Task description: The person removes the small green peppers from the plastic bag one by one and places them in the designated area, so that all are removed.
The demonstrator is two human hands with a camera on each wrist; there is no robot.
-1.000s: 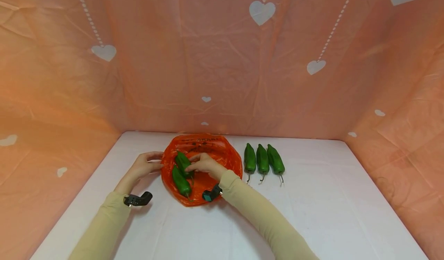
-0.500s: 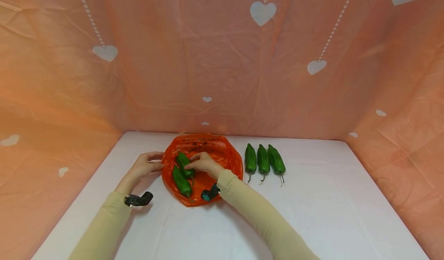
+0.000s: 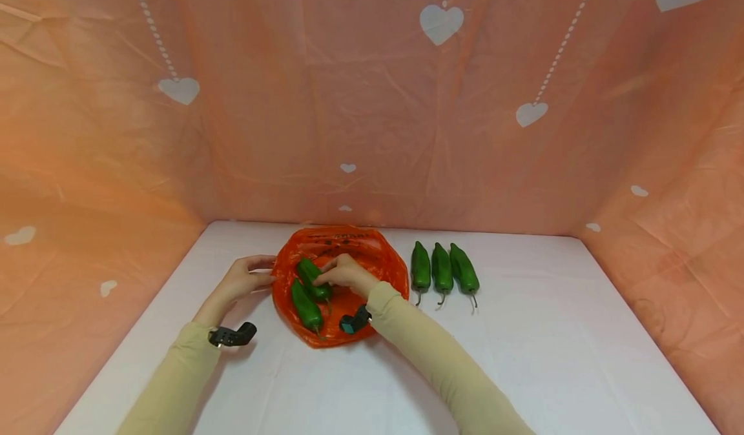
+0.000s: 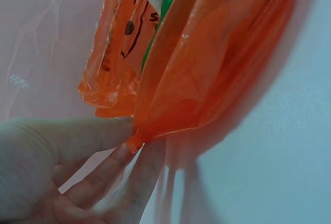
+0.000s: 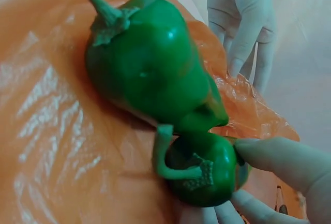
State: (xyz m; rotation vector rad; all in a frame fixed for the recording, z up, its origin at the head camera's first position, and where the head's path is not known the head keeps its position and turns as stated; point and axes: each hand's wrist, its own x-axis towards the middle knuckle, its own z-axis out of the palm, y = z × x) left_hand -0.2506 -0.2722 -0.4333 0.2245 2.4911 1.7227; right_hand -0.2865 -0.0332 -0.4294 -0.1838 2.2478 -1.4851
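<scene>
An orange plastic bag (image 3: 372, 254) lies spread open on the white table, its rim raised. My left hand (image 3: 241, 280) pinches the bag's left rim between thumb and fingers; the left wrist view shows the gathered film at the fingertips. Inside the bag, my right hand (image 3: 347, 273) holds a green pepper (image 3: 312, 279) with thumb on one side and fingers on the other. In the right wrist view that held pepper (image 5: 204, 169) has its bent stem toward the camera. Another green pepper (image 3: 305, 304) lies right beside it in the bag.
Three more green peppers stand in a row right of the bag: a left one (image 3: 421, 267), a middle one (image 3: 442, 268) and a right one (image 3: 464, 269), stems toward me. An orange curtain (image 3: 383, 112) with white hearts encloses the white table (image 3: 523, 344).
The pepper in my right hand has shifted slightly toward me inside the bag. My left hand keeps its hold on the rim.
</scene>
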